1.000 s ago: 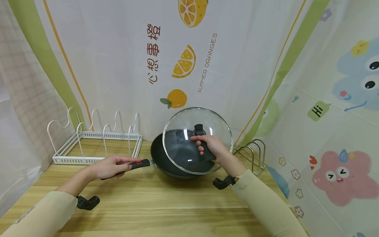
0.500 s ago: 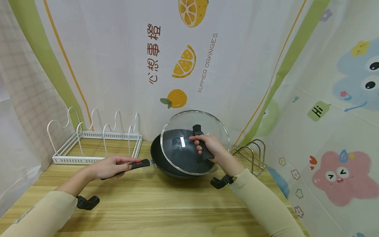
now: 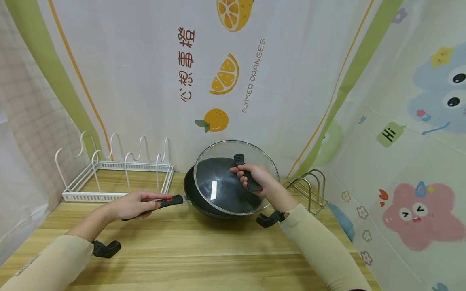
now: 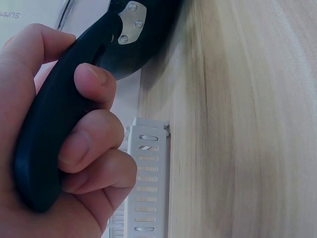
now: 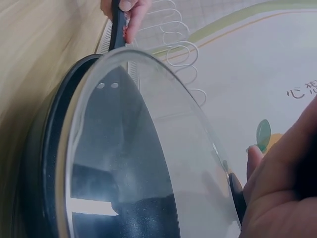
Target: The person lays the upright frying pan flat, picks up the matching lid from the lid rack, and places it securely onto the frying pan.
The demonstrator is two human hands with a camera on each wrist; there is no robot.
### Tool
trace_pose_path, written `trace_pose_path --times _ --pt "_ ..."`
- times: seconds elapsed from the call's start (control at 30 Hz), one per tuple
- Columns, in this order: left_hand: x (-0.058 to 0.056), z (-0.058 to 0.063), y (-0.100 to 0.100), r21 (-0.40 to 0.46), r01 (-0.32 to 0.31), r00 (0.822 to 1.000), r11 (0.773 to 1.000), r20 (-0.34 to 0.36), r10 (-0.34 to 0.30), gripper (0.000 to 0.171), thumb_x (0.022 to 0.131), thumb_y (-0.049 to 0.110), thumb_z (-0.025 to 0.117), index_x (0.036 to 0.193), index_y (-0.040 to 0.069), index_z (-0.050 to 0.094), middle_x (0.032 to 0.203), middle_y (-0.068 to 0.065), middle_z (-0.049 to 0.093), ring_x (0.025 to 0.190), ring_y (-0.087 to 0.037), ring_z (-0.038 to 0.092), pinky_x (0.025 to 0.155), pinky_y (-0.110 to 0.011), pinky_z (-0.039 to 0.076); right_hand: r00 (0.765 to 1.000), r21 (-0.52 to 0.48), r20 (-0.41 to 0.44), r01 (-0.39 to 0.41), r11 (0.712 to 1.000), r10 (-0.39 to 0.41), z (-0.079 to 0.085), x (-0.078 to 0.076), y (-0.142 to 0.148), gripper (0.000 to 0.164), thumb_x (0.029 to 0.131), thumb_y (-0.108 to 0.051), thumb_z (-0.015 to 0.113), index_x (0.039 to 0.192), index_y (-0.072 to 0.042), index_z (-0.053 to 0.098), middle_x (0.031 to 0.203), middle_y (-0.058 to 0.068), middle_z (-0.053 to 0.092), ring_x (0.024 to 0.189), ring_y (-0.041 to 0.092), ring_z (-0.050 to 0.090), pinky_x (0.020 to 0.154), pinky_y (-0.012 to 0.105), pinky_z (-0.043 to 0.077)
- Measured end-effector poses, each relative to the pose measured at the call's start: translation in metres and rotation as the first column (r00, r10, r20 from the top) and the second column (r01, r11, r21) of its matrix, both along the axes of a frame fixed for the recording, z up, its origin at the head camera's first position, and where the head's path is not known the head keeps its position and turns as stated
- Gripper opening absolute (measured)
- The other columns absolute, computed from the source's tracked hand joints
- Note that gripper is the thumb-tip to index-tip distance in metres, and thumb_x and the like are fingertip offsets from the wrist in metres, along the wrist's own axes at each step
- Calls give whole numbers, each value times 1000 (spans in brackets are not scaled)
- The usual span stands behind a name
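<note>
A dark wok [image 3: 190,189] stands on the wooden table near the back, its black handle [image 4: 47,119] pointing left. My left hand [image 3: 132,205] grips that handle, fingers curled beneath it in the left wrist view. Over the wok, a round glass lid [image 3: 214,150] with a metal rim hangs tilted, its far edge raised and shifted right of the wok's left side. My right hand [image 3: 256,178] holds the lid by its black upright grip [image 3: 238,159]. The wok's dark inside shows through the glass in the right wrist view.
A white wire rack [image 3: 91,197] with tall loops stands at the left, behind my left hand. A gold-coloured wire rack [image 3: 316,194] sits at the right, partly behind my right forearm. A printed curtain [image 3: 153,81] hangs directly behind the wok.
My right hand has brought the lid lower and a little to the left over the wok. The left hand keeps its hold on the wok handle, and the head view shifts slightly.
</note>
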State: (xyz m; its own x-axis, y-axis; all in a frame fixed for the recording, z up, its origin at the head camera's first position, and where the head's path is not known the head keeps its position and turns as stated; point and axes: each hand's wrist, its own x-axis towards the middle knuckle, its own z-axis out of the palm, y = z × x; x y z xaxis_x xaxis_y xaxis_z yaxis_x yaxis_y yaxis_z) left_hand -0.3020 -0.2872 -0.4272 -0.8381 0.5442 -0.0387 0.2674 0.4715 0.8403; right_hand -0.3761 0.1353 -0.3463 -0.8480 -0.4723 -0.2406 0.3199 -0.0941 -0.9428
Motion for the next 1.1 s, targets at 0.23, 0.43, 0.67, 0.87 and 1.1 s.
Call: trace_pose_path --times 0.23,0.43,0.67,0.87,1.1 --pt "0 1 1 -20 -9 1000 1000 -8 9 46 114 22 59 159 11 59 66 3 54 54 -6 44 48 -23 36 990 -131 136 -16 991 34 6 -6 6 31 118 -20 42 134 2 57 72 -6 54 50 0 49 47 12 47" --pt "0 3 2 -13 -9 1000 1000 -1 9 46 115 23 58 159 10 59 66 4 54 53 -5 43 48 -23 35 980 -164 196 -8 986 41 7 -12 9 32 118 -19 42 137 3 54 73 -5 53 51 0 49 46 13 47" --pt "-1 1 3 1 -3 1000 1000 2 3 46 115 22 58 159 9 58 66 4 54 53 -5 44 47 -24 36 980 -110 194 -22 994 43 4 -17 9 31 117 -16 42 136 5 55 73 -4 55 50 0 50 46 12 48" --pt "-1 0 2 -1 -1 1000 1000 5 1 46 115 22 59 159 9 58 67 4 54 54 -5 45 48 -24 37 978 -117 202 -29 993 53 0 -21 4 29 117 -14 42 130 7 58 74 -2 56 51 0 51 46 13 48" --pt "0 2 1 -22 -12 1000 1000 4 13 47 114 23 60 159 11 59 68 3 53 53 -6 44 47 -24 36 973 -116 224 -27 993 52 -4 -27 -2 30 117 -14 42 129 8 59 74 -2 56 50 0 51 46 13 48"
